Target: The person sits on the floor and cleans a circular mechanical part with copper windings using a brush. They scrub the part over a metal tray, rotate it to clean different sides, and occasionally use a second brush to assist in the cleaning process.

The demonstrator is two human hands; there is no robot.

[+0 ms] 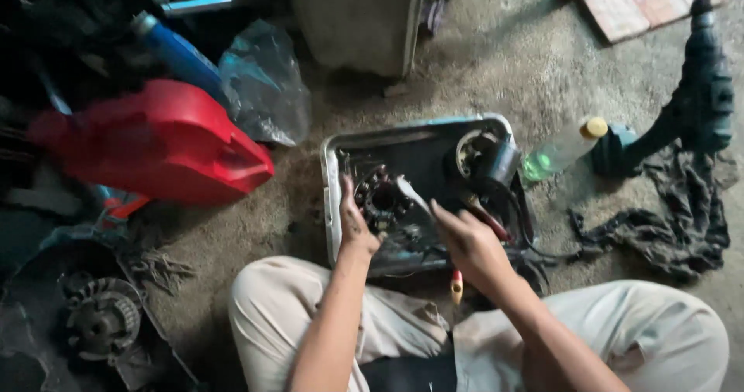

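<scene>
**A:** What did you have in hand at that moment?

**B:** My left hand (pixel 358 225) rested on the round stator coil (pixel 381 198), thumb and fingers curled against its left rim, steadying it. The coil lay in the metal tray (pixel 333 175) at the centre of the frame. My right hand (pixel 469 241) was closed around a pale brush (pixel 412 194), whose tip pointed at the coil's right edge.

**A:** How would you judge that step was best handled?

**B:** I reckoned the coil wanted a firm hold so it wouldn't spin under the strokes, and light strokes at that, since the windings looked delicate. I'd have kept the work over the tray.

**A:** What else did the tray hold?

**B:** A dark round motor part (pixel 488 159) in its upper right corner, with black cables trailing over the right rim. The tray's floor looked wet and dark; I couldn't tell with what.

**A:** Other containers?

**B:** A clear plastic bottle (pixel 562 150) with a yellow cap lay right of the tray, greenish liquid pooled at its lower end. A red jerrycan (pixel 167 140) lay on its side at the left; its contents were hidden.
</scene>
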